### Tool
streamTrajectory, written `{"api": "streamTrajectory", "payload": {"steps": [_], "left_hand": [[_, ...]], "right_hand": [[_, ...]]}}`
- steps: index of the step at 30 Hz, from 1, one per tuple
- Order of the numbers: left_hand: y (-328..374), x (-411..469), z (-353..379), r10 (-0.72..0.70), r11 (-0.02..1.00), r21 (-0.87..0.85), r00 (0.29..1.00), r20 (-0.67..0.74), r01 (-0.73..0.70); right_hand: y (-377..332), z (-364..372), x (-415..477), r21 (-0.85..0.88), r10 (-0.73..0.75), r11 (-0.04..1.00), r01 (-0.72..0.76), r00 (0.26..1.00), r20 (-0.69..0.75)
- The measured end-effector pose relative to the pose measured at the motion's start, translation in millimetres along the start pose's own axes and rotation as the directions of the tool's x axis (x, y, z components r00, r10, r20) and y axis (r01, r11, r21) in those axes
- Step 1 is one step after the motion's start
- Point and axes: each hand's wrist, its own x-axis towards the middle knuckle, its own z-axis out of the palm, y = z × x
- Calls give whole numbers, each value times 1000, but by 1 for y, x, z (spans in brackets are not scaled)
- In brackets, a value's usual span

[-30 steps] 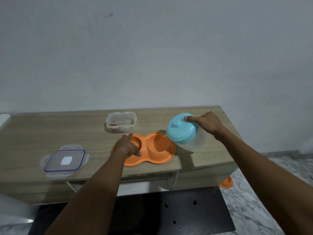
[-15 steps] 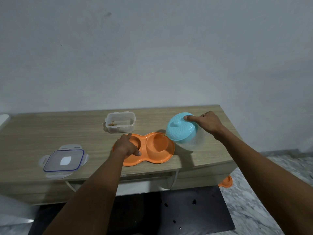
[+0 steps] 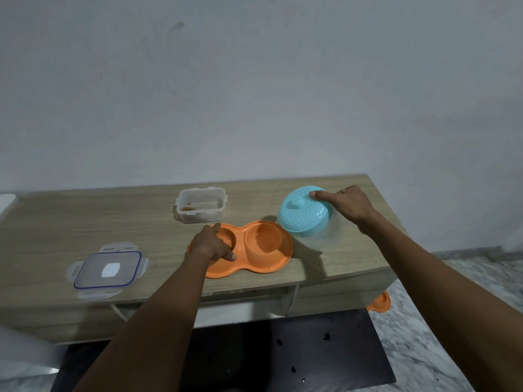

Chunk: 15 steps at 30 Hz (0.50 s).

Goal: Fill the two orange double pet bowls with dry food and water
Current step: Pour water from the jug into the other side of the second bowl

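An orange double pet bowl (image 3: 256, 263) lies near the front of the wooden table (image 3: 85, 222). My left hand (image 3: 212, 244) rests on its left cup, which holds some dry food, and pins it down. My right hand (image 3: 349, 203) grips a clear water jug with a turquoise lid (image 3: 304, 212), tilted toward the right cup (image 3: 263, 239). A second orange bowl (image 3: 380, 302) shows partly on the floor beside the table's right end.
A clear food container (image 3: 201, 204) with a few brown bits stands behind the bowl. Its blue-rimmed lid (image 3: 107, 271) lies at the front left. A dark mat (image 3: 283, 355) covers the floor in front of the table.
The thin stream of water from the jug into the right cup has stopped. The jug has risen slightly and tilted back a little. My left hand has stayed on the bowl.
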Motion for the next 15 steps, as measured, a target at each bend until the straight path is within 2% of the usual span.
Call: {"api": "streamTrajectory", "payload": {"steps": [6, 15], "left_hand": [[1, 0, 0, 5, 1000, -4, 1000, 0, -5], [-3, 5, 1, 6, 999, -46, 1000, -4, -6]], "right_hand": [[4, 8, 9, 200, 48, 979, -34, 997, -67], [-11, 48, 40, 392, 87, 919, -53, 994, -70]]}}
